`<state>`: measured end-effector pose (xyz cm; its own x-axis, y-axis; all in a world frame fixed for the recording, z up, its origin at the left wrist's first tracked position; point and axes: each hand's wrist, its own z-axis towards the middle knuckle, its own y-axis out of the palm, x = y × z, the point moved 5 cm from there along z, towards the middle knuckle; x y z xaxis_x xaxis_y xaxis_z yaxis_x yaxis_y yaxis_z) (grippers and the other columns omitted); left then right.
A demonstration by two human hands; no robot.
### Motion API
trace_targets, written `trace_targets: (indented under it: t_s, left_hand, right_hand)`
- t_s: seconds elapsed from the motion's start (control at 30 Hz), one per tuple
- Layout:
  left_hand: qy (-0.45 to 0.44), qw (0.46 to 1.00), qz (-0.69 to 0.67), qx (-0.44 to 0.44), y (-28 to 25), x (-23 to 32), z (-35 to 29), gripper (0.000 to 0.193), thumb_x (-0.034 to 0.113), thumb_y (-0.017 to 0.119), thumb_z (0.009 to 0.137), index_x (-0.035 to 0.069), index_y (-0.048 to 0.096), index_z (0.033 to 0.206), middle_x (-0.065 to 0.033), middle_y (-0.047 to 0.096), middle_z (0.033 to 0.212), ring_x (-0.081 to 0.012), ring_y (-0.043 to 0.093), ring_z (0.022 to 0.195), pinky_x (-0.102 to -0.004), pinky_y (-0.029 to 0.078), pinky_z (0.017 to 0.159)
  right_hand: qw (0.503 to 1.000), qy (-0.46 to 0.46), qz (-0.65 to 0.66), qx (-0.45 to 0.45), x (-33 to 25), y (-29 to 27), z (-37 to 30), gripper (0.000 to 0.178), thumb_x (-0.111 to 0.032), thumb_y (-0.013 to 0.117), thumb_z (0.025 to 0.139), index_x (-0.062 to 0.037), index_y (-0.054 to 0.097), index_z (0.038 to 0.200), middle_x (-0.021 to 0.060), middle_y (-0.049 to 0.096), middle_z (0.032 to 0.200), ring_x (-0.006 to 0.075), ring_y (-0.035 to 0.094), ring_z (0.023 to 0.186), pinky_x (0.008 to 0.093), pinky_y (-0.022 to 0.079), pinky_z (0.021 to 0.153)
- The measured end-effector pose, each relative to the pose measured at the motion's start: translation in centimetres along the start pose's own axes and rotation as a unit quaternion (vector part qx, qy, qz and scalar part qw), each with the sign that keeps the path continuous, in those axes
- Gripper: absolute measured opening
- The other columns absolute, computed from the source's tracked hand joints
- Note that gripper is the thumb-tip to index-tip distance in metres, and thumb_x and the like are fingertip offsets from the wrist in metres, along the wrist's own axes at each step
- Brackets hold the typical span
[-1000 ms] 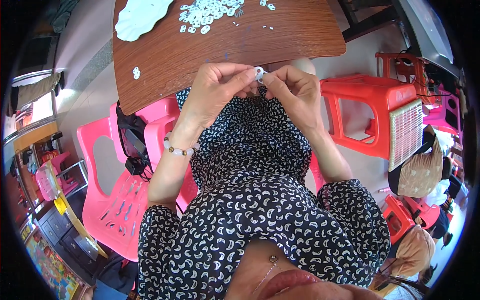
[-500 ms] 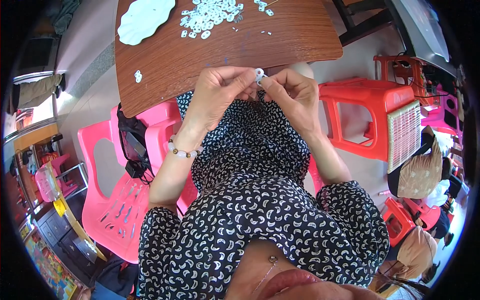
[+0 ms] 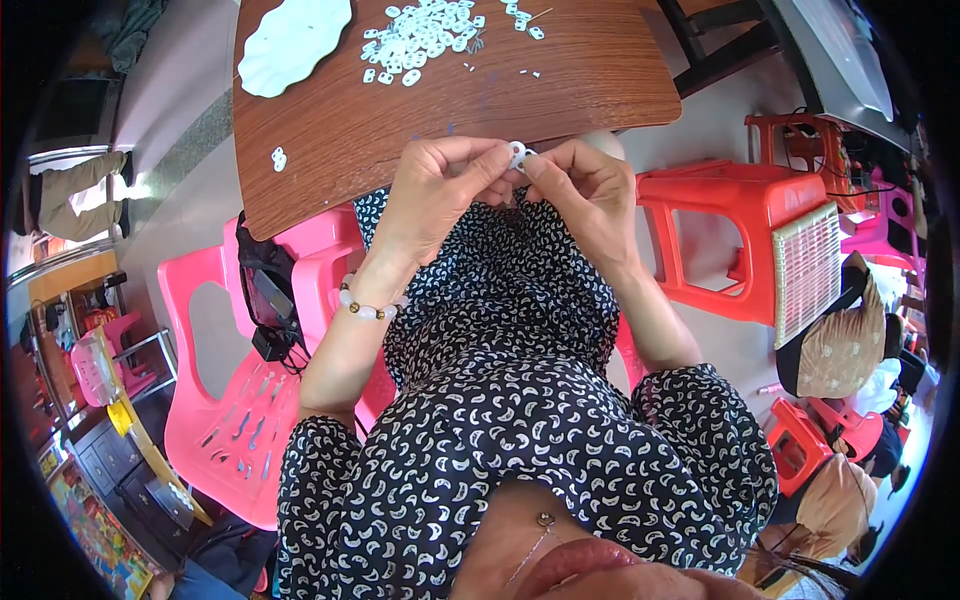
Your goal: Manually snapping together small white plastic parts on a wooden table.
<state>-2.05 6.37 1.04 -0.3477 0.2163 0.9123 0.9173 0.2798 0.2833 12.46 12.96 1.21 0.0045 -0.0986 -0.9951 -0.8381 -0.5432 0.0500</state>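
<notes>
Pinching a small white piece (image 3: 517, 153) between thumb and fingers of the left hand (image 3: 432, 190), and doing the same at its right side with the right hand (image 3: 592, 195). Got both forearms (image 3: 342, 358) angled inward, holding it over the lap (image 3: 490, 245), right by the near edge of the brown table (image 3: 570, 85).

We find an indoor room that reads as a home or small shop; we cannot tell which. We note a wood-grain worktop (image 3: 570, 80), a pink plastic chair (image 3: 190, 445), a red stool (image 3: 730, 185), dark drawers (image 3: 107, 462) and a pale floor (image 3: 690, 140).
</notes>
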Motion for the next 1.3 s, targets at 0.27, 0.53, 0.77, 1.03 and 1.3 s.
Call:
trace_targets:
  t_s: [0.27,0.53,0.77,1.03,1.3]
  left_hand:
    - [-0.018,1.0,-0.005,-0.01,0.2,0.2,0.0,0.027,0.02,0.065,0.091,-0.005,0.067,0.103,-0.0097,0.069,0.084,-0.0116,0.064,0.07,-0.0221,0.053,0.064]
    - [-0.004,1.0,0.011,-0.009,0.2,0.3,0.0,0.027,0.02,0.064,0.091,-0.005,0.068,0.102,-0.0103,0.069,0.083,-0.0122,0.064,0.07,-0.0224,0.052,0.064]
    - [-0.003,0.999,0.023,-0.024,0.1,0.9,-0.2,0.025,0.019,0.064,0.091,-0.004,0.068,0.097,-0.0071,0.067,0.077,-0.0103,0.062,0.068,-0.0218,0.049,0.062]
    - [-0.035,0.998,-0.003,-0.044,0.0,0.8,-0.5,0.024,0.02,0.066,0.09,-0.003,0.069,0.094,-0.0037,0.065,0.075,-0.0073,0.056,0.065,-0.021,0.048,0.06]
    - [-0.052,0.996,-0.005,-0.077,0.0,1.1,-0.9,0.025,0.023,0.069,0.088,-0.002,0.069,0.093,-0.0048,0.065,0.076,-0.0076,0.056,0.063,-0.0203,0.048,0.059]
  right_hand:
    - [0.999,-0.001,-0.01,-0.039,0.3,-0.1,0.4,0.018,-0.016,0.066,0.089,0.0023,0.064,0.085,0.003,0.066,0.07,0.0054,0.06,0.065,0.0184,0.048,0.059]
    - [0.999,-0.001,-0.027,-0.039,0.1,-0.1,0.3,0.016,-0.014,0.066,0.089,0.0013,0.065,0.084,0.0022,0.065,0.071,0.0055,0.06,0.065,0.0192,0.048,0.06]
    - [0.997,-0.004,-0.033,-0.07,-0.3,0.3,0.3,0.018,-0.016,0.07,0.086,0.0011,0.065,0.088,0.0013,0.065,0.075,0.0052,0.059,0.068,0.0193,0.048,0.062]
    - [0.995,-0.058,-0.016,-0.081,-0.9,0.5,0.4,0.034,-0.02,0.076,0.081,-0.0028,0.065,0.108,0.0021,0.063,0.092,0.0082,0.057,0.085,0.021,0.047,0.073]
    - [0.985,-0.1,-0.055,-0.134,-1.5,0.4,0.5,0.034,-0.023,0.074,0.079,-0.0097,0.07,0.111,0.005,0.064,0.102,0.0137,0.054,0.101,0.026,0.047,0.081]
